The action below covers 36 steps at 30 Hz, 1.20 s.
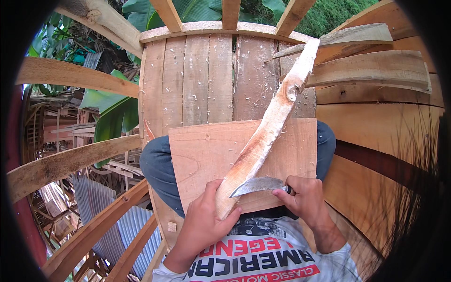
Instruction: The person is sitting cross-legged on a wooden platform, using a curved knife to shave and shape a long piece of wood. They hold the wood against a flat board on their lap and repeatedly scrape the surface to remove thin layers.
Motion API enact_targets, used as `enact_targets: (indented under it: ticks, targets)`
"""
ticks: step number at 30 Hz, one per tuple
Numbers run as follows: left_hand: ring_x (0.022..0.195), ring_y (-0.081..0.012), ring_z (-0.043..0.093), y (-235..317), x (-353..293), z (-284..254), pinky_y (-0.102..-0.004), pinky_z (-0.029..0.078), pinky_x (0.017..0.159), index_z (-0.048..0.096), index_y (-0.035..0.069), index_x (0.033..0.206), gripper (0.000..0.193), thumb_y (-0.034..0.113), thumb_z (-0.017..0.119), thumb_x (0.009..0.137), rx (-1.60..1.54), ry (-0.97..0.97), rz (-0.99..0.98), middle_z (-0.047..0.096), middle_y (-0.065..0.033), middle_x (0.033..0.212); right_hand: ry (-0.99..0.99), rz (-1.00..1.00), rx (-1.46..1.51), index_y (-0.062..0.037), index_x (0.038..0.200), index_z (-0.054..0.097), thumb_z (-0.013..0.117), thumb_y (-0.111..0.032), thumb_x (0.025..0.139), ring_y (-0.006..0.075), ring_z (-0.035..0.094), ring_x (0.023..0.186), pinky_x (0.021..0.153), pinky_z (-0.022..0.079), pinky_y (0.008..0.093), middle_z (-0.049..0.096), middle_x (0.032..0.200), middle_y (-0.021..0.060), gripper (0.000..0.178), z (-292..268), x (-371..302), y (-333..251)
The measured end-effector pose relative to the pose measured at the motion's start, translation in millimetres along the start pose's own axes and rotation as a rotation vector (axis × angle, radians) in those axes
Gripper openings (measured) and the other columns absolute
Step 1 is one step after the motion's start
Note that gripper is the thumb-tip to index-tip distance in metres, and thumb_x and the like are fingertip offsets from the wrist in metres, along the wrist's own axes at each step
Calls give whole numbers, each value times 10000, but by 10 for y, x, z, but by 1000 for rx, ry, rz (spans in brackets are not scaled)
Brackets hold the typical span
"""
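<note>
A long, rough piece of wood slants from my lap up to the far right, pale with brown stains and a knot near its upper part. Its near end is gripped by my left hand, with the thumb and fingers on either side. In my right hand is a knife with a short curved blade; the fingers wrap its handle and mostly hide it. The blade lies across the wood close to my left hand, its tip pointing left. Beneath the wood, a flat wooden board rests over my legs.
Small shavings dot the plank floor ahead. Wooden rails enclose the left side and far edge. At the right, loose wood pieces lean by a plank wall. Corrugated metal sheets and banana leaves lie beyond the left rails.
</note>
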State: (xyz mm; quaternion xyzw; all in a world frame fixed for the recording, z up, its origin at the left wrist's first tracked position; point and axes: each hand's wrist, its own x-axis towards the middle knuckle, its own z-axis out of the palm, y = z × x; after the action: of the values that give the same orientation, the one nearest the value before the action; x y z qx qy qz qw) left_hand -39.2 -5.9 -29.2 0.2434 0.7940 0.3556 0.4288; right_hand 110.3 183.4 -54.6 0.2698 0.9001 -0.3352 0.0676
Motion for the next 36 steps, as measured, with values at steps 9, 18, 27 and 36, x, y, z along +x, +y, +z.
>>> enact_targets:
  ticks: [9, 18, 27, 36]
  targets:
    - [948, -361, 646, 55, 3, 16, -361, 482, 804, 436, -47, 1171, 502, 104, 673, 755, -102, -67, -128, 627, -264, 962, 155, -114, -83, -79, 568, 510, 737, -458, 715, 253, 535, 441, 425, 409, 338, 512, 504, 73, 465, 53, 127, 67]
    - [938, -390, 636, -9, 5, 30, -378, 476, 803, 423, -43, 1175, 502, 93, 660, 754, -118, -58, -79, 620, -271, 961, 313, -140, -240, -88, 551, 462, 733, -481, 708, 248, 505, 423, 409, 383, 334, 471, 493, 64, 502, 35, 295, 220]
    - [941, -416, 625, 24, 8, 27, -397, 473, 808, 411, -52, 1189, 517, 96, 645, 752, -65, -61, -137, 614, -283, 964, 375, -186, -262, -89, 547, 461, 728, -492, 707, 251, 506, 428, 411, 385, 338, 465, 488, 67, 509, 119, 378, 272]
    - [814, -468, 623, 19, 24, 58, -459, 484, 726, 382, -61, 1218, 562, 177, 642, 780, -34, -24, -61, 604, -319, 872, 252, -160, -123, -98, 550, 476, 721, -506, 709, 252, 546, 452, 412, 397, 346, 494, 504, 67, 502, 181, 173, 117]
